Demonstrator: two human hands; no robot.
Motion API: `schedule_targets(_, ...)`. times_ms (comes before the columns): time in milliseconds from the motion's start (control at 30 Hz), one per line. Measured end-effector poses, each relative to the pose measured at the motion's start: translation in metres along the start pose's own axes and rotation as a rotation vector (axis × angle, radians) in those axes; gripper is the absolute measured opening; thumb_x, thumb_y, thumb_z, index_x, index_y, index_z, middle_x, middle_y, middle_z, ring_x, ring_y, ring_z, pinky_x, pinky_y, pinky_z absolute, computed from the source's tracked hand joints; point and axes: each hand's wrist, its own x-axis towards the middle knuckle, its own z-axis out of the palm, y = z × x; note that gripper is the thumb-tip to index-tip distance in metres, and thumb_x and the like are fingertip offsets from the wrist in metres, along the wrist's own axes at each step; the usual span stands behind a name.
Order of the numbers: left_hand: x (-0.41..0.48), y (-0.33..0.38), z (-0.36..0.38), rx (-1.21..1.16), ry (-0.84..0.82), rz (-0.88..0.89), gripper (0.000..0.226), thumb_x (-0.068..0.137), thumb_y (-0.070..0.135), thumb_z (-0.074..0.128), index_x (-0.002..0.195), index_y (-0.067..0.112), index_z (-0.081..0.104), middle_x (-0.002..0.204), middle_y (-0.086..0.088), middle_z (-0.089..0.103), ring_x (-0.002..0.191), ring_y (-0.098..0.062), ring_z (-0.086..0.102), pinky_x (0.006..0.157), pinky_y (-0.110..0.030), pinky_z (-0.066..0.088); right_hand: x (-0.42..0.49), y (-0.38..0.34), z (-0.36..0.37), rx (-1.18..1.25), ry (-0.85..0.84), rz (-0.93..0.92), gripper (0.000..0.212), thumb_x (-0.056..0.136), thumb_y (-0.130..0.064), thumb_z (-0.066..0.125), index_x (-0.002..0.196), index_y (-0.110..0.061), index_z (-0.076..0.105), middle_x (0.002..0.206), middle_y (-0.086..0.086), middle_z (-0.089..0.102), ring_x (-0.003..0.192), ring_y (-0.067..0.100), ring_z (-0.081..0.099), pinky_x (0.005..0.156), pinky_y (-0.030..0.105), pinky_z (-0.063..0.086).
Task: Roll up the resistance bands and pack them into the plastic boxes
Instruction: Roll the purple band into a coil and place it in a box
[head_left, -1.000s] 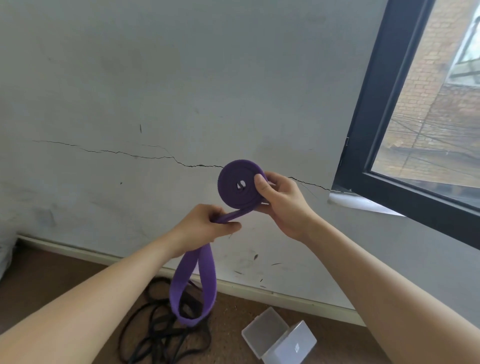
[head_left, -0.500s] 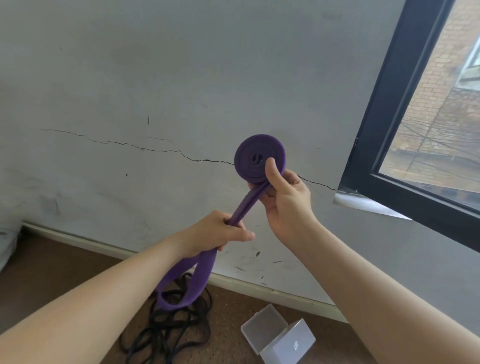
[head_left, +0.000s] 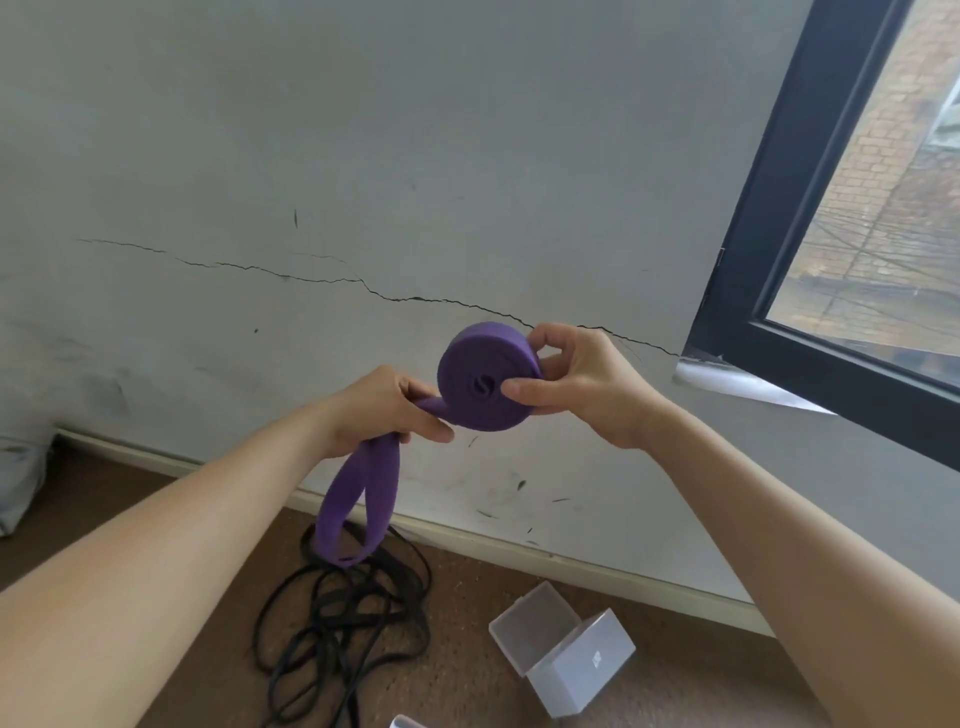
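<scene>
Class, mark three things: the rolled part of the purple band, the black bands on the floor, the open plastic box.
purple band roll (head_left: 485, 387), head view, flat spiral face.
black bands (head_left: 358, 603), head view, tangle's dense middle.
plastic box (head_left: 579, 670), head view, frosted side wall.

1. No legible text, number or brand anywhere in the frame.
2. Plastic box (head_left: 582, 670), lower centre-right of frame: small pale square mark on its frosted side face, maybe a logo or sticker. Too small and blurred to read.
3. Purple band (head_left: 485, 387), rolled up, centre of frame: S-shaped line at the coil's core looks like the band's wound inner end, not print. No lettering legible on the coil face or the hanging loop.
</scene>
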Motion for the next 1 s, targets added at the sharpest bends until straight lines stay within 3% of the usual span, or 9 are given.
schedule_targets(100, -0.003, 0.003, -0.003, -0.019, -0.090, 0.060, 0.029, 0.080, 0.003, 0.081, 0.100, 0.023, 0.080, 0.077, 0.004, 0.069, 0.068, -0.016, 0.048, 0.067, -0.030, 0.038, 0.001, -0.002, -0.005, -0.125, -0.033, 0.007, 0.032, 0.083, -0.005, 0.082, 0.110, 0.000, 0.064, 0.088, 0.016, 0.079, 0.079, 0.026, 0.077, 0.069, 0.029, 0.060)
schedule_targets(267, -0.003, 0.013, 0.011, 0.059, -0.097, 0.164, 0.037, 0.078, 0.017, 0.088, 0.112, 0.026, 0.075, 0.103, -0.001, 0.079, 0.097, -0.018, 0.073, 0.093, -0.034, 0.052, 0.005, -0.012, -0.011, -0.471, -0.151, 0.014, 0.034, 0.081, -0.017, 0.086, 0.110, -0.013, 0.069, 0.085, 0.007, 0.079, 0.075, 0.022, 0.076, 0.071, 0.030, 0.061)
schedule_targets(367, 0.002, 0.015, 0.029, 0.179, -0.070, 0.209, 0.044, 0.076, 0.018, 0.090, 0.115, 0.024, 0.070, 0.099, 0.005, 0.078, 0.092, -0.012, 0.073, 0.084, -0.027, 0.057, 0.007, -0.025, -0.010, -0.714, -0.234, 0.023, 0.034, 0.078, -0.027, 0.087, 0.107, -0.024, 0.071, 0.082, -0.004, 0.078, 0.073, 0.017, 0.073, 0.078, 0.039, 0.061)
schedule_targets(533, 0.006, 0.013, 0.042, 0.078, -0.019, 0.205, 0.031, 0.082, 0.012, 0.084, 0.108, 0.021, 0.068, 0.088, 0.004, 0.075, 0.078, -0.008, 0.068, 0.072, -0.019, 0.050, 0.007, -0.038, 0.005, -1.044, -0.160, -0.128, 0.041, 0.074, -0.039, 0.085, 0.112, -0.033, 0.070, 0.084, -0.011, 0.069, 0.083, 0.019, 0.063, 0.070, 0.031, 0.051)
schedule_targets(600, 0.005, 0.010, 0.042, -0.071, 0.010, 0.171, 0.023, 0.085, 0.012, 0.081, 0.105, 0.017, 0.070, 0.082, -0.006, 0.071, 0.071, -0.014, 0.062, 0.069, -0.026, 0.049, 0.008, -0.031, 0.004, -0.900, -0.051, -0.184, 0.063, 0.075, -0.040, 0.085, 0.133, -0.035, 0.062, 0.102, -0.008, 0.072, 0.093, 0.016, 0.064, 0.083, 0.031, 0.054)
schedule_targets(733, 0.006, 0.013, 0.045, -0.567, 0.064, 0.163, 0.026, 0.086, 0.017, 0.076, 0.107, 0.005, 0.069, 0.081, -0.012, 0.062, 0.065, -0.018, 0.048, 0.067, -0.031, 0.040, 0.009, -0.011, -0.002, -0.143, 0.236, -0.150, 0.094, 0.069, -0.046, 0.089, 0.150, -0.032, 0.043, 0.123, -0.006, 0.069, 0.108, 0.011, 0.069, 0.093, 0.033, 0.058)
schedule_targets(833, 0.007, 0.026, 0.049, -0.823, 0.022, 0.181, 0.029, 0.089, 0.027, 0.072, 0.113, 0.010, 0.069, 0.085, -0.006, 0.058, 0.069, -0.016, 0.047, 0.071, -0.029, 0.041, 0.003, 0.008, 0.019, 0.181, 0.280, 0.016, 0.091, 0.069, -0.062, 0.077, 0.147, -0.027, 0.047, 0.119, -0.009, 0.072, 0.103, 0.008, 0.071, 0.101, 0.042, 0.055)
schedule_targets(900, 0.006, 0.037, 0.060, -0.869, 0.008, 0.203, 0.033, 0.093, 0.030, 0.069, 0.119, 0.010, 0.068, 0.090, -0.004, 0.061, 0.075, -0.015, 0.052, 0.076, -0.029, 0.042, 0.000, 0.016, 0.043, 0.318, 0.237, 0.037, 0.073, 0.076, -0.065, 0.073, 0.135, -0.025, 0.059, 0.101, -0.011, 0.074, 0.090, 0.010, 0.070, 0.099, 0.043, 0.054)
schedule_targets(1000, 0.003, 0.050, 0.078, -0.965, 0.040, 0.170, 0.035, 0.090, 0.031, 0.064, 0.118, 0.013, 0.074, 0.117, -0.005, 0.073, 0.106, -0.014, 0.070, 0.096, -0.029, 0.048, 0.000, 0.012, 0.068, 0.498, 0.297, 0.009, 0.052, 0.086, -0.060, 0.067, 0.124, -0.024, 0.065, 0.109, -0.005, 0.077, 0.104, 0.012, 0.072, 0.103, 0.039, 0.053)
